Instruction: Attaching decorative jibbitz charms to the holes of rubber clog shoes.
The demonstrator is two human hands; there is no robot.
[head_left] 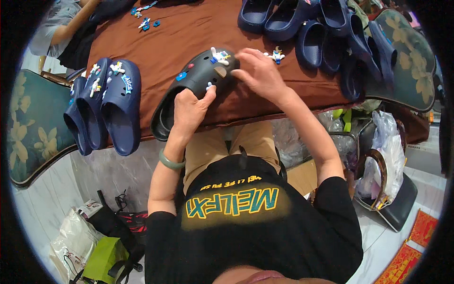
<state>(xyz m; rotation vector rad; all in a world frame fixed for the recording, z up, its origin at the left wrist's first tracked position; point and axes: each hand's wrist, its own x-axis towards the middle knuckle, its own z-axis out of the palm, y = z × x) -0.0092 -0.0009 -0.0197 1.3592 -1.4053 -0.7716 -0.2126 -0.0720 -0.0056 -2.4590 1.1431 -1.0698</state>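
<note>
A black clog (196, 75) lies at the near edge of the brown-covered table, its toe pointing away to the right. My left hand (190, 110) is closed on it, fingers inside the opening and thumb on top by a small white-and-blue charm (209, 85). On its upper also sit a white figure charm (219, 56), a blue flower charm (181, 75), a small red charm (190, 66) and a tan half-round one (220, 71). My right hand (260, 73) is by the toe, thumb and fingers apart, with nothing visible between them. Behind it lies a loose white-and-blue figure charm (277, 56).
Navy clogs (124, 106) with charms stand at the left edge; several plain navy clogs (312, 45) crowd the far right. Loose charms (145, 23) lie at the far left, near another person's arm (78, 23). Flower-patterned chair backs (38, 128) flank the table.
</note>
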